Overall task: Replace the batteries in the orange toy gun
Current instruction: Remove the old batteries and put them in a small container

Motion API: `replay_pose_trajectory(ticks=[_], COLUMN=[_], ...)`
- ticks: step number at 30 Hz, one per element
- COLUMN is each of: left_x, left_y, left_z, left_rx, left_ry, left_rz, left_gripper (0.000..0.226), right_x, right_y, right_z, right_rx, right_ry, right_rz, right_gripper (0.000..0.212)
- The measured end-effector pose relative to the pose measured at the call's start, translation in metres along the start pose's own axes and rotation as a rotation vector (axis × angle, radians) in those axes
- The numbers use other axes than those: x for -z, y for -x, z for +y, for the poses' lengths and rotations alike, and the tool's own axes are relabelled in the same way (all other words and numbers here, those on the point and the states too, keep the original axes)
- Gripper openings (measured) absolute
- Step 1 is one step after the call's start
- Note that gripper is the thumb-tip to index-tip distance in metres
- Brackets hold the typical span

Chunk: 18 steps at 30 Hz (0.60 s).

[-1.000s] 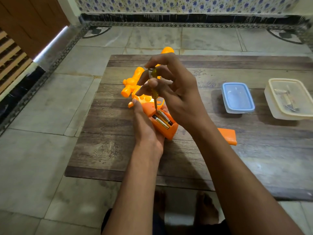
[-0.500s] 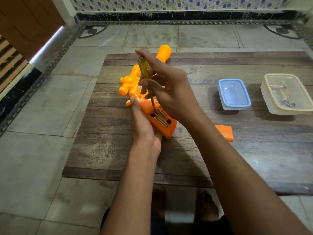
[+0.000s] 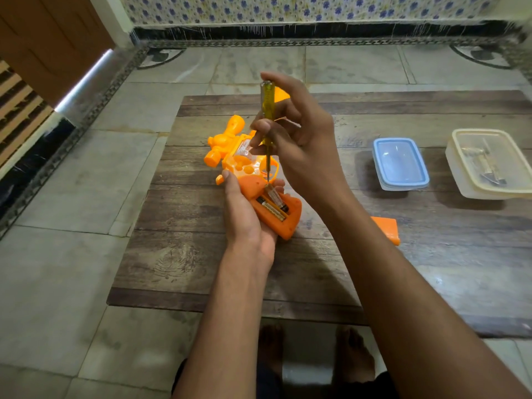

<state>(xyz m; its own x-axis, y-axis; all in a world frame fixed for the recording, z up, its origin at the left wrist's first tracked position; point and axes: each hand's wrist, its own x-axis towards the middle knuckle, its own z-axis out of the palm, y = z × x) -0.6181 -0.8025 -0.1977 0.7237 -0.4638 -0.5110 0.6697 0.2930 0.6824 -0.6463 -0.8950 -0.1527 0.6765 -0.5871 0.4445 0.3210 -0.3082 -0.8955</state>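
left hand (image 3: 244,223) fingers gripping orange toy gun (image 3: 250,180), right hand (image 3: 299,145) fingers pinching screwdriver (image 3: 267,116) upright, tip at batteries (image 3: 273,204)

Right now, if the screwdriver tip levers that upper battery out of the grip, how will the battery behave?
The battery is a smooth cylinder, so it would probably roll on the wooden table. It looks rigid. The screwdriver tip touches its end, so it may pop out suddenly.

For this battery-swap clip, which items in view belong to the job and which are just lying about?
In use: orange toy gun gripped by the left hand; two batteries in its open grip; screwdriver pinched by the right hand; orange cover.

Lying about: blue-lidded container; clear box holding small items.
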Motion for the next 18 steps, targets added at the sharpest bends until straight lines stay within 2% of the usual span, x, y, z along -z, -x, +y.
replay_pose_trajectory(ticks=[5,8,11,14,18], left_x=[0.003,0.004,0.003,0.003,0.002], left_y=[-0.007,-0.006,-0.004,-0.003,-0.004], left_z=[0.000,0.000,-0.001,0.002,0.003], left_rx=[0.003,0.008,0.017,0.050,0.068], left_ry=[-0.015,-0.013,0.001,0.003,0.006], left_rz=[0.013,-0.014,-0.045,-0.074,-0.050], left_gripper=[0.071,0.072,0.068,0.073,0.073], right_x=[0.008,0.013,0.022,0.023,0.021], right_y=[0.002,0.004,0.009,0.025,0.039], right_z=[-0.006,-0.008,-0.012,-0.013,-0.011], right_rx=[0.014,0.040,-0.069,-0.179,-0.129], right_ry=[0.002,0.220,0.604,0.720,0.711], right_rz=[0.172,0.194,0.000,-0.227,-0.185], right_gripper=[0.047,0.047,0.032,0.032,0.020])
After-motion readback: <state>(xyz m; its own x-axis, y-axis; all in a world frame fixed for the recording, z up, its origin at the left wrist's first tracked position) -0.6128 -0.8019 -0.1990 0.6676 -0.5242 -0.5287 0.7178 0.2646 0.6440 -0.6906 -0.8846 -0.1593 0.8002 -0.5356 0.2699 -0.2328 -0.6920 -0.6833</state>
